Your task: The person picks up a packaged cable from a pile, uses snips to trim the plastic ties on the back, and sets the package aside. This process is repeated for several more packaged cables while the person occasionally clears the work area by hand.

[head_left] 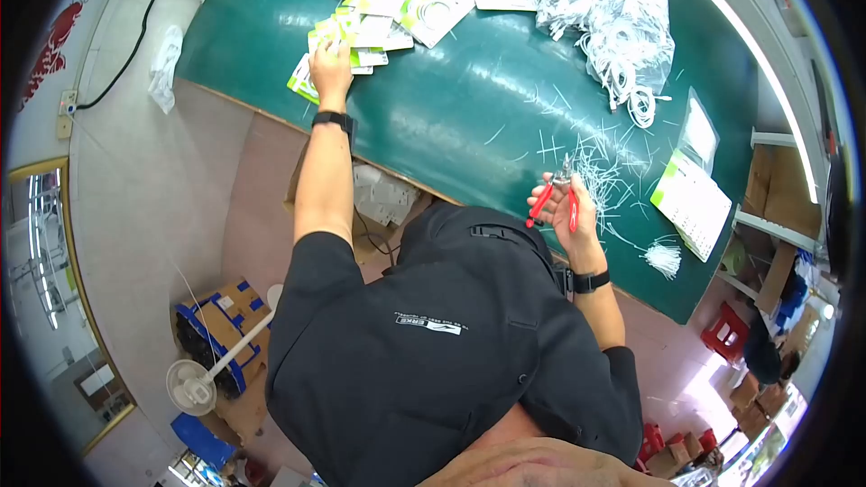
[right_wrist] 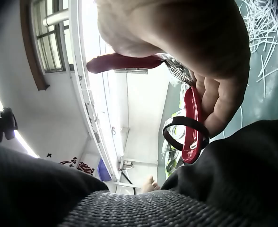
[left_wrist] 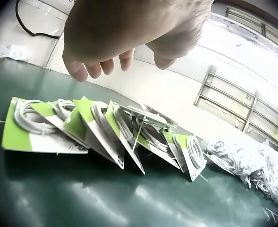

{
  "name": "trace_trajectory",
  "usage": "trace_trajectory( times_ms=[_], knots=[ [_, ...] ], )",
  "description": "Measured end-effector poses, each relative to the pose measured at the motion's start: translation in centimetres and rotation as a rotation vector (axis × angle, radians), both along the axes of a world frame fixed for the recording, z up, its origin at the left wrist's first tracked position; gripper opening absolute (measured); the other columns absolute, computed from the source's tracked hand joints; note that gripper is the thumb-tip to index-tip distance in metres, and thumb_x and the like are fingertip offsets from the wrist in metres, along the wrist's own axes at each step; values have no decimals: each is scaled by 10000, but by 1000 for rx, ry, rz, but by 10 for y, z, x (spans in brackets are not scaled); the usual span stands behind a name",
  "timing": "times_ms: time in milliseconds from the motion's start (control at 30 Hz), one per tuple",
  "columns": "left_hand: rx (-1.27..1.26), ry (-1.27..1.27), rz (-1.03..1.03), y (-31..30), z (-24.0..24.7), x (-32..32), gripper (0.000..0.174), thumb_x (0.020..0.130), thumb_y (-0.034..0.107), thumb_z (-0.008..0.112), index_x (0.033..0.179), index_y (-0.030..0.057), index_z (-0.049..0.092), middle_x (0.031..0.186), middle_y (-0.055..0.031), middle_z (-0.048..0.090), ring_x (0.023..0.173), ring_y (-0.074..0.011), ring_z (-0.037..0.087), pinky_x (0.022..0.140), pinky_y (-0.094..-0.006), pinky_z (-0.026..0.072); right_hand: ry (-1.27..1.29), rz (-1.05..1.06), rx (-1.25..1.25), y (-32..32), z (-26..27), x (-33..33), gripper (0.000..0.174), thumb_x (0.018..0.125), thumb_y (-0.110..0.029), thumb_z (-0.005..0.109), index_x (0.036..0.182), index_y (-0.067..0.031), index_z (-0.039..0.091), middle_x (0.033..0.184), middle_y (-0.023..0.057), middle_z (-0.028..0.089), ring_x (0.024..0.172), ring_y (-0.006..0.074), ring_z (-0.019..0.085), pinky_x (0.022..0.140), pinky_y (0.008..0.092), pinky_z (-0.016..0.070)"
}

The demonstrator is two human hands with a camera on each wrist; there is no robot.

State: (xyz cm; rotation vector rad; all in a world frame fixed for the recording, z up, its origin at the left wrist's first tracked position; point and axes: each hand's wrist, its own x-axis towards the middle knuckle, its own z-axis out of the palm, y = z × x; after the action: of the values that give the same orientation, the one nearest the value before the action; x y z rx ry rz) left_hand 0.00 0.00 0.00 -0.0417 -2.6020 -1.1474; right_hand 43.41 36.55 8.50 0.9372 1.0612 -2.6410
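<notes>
Red-handled pliers [head_left: 574, 207] lie in the right hand [head_left: 577, 209], their tips pointing away from the body. The right wrist view shows the fingers curled round one red handle [right_wrist: 192, 127], with a black ring about it. At the far left of the table, the left hand [head_left: 331, 70] is over green-and-white cards [head_left: 370, 32]. In the left wrist view that hand [left_wrist: 129, 33] hangs above a leaning row of cards with coiled white cables [left_wrist: 101, 123], fingers loosely bent and holding nothing visible; whether it touches any card is unclear.
Clear bags of white cables [head_left: 631, 27] lie at the table's far right. Cut white strips [head_left: 600, 171] are scattered beyond the right hand, with a small bundle [head_left: 663, 259] nearer the edge. More cards [head_left: 693, 203] lie at the right. A fan [head_left: 191, 388] stands on the floor at left.
</notes>
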Motion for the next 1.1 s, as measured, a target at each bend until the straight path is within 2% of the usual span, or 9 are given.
trace_trajectory(
  times_ms=[100,233,400,433,500,633,767,1033,1100],
  knots=[
    [-229,-43,-101,-2,10,-54,636,881,531,655,1281,37,661,1380,-239,594,1280,-370,552,1120,-433,395,-68,-71,-17,-23,7,6,612,1048,-546,411,1292,-13,586,1048,161,733,951,316,731,815,432,594],
    [-193,-201,-64,27,10,-132,711,864,565,658,1335,33,634,1365,-226,609,1328,-363,519,1122,-407,396,-75,-115,41,-24,6,-7,610,1051,-540,404,1313,-17,577,1052,161,728,959,311,727,809,427,592],
    [-143,-369,-186,47,-10,-213,793,828,617,671,1404,76,596,1447,-222,548,1397,-358,455,1151,-426,367,-125,-161,97,-34,13,-25,610,1054,-536,400,1341,-23,564,1062,156,721,968,300,718,824,425,579],
    [-195,-366,-205,54,-13,-219,810,830,637,665,1406,72,595,1461,-251,524,1405,-372,447,1153,-427,363,-137,-167,108,-33,14,-29,604,1050,-532,414,1346,-26,557,1066,149,718,971,290,714,822,418,574],
    [-297,-358,-230,62,-17,-226,846,833,678,654,1412,63,594,1488,-311,475,1421,-398,429,1158,-431,356,-164,-168,130,-31,17,-37,594,1043,-524,442,1357,-30,544,1073,134,713,977,271,707,818,405,563],
    [-420,-453,-280,82,-16,-236,894,817,707,653,1436,67,572,1545,-343,371,1443,-447,370,1179,-460,320,-236,-149,164,-26,15,-53,586,1037,-510,458,1368,-32,532,1080,134,709,973,267,705,821,405,564],
    [-392,-510,-321,78,-33,-237,943,756,755,673,1474,157,547,1632,-263,266,1510,-386,276,1213,-469,265,-247,-120,124,-22,10,-68,569,1039,-488,461,1375,-32,525,1085,134,707,976,264,706,821,402,566],
    [-395,-550,-495,74,-41,-175,852,798,703,679,1422,128,597,1612,-260,307,1491,-384,309,1185,-467,313,-225,-58,78,-14,-3,-73,586,1056,-495,431,1396,-24,507,1101,136,701,1008,272,696,863,420,557],
    [-394,-509,-459,87,-31,-182,834,803,687,685,1418,131,596,1595,-259,333,1479,-391,321,1177,-477,323,-226,-72,86,-10,-4,-67,585,1055,-495,434,1394,-24,509,1101,136,702,1006,270,697,862,422,558]
  ],
)
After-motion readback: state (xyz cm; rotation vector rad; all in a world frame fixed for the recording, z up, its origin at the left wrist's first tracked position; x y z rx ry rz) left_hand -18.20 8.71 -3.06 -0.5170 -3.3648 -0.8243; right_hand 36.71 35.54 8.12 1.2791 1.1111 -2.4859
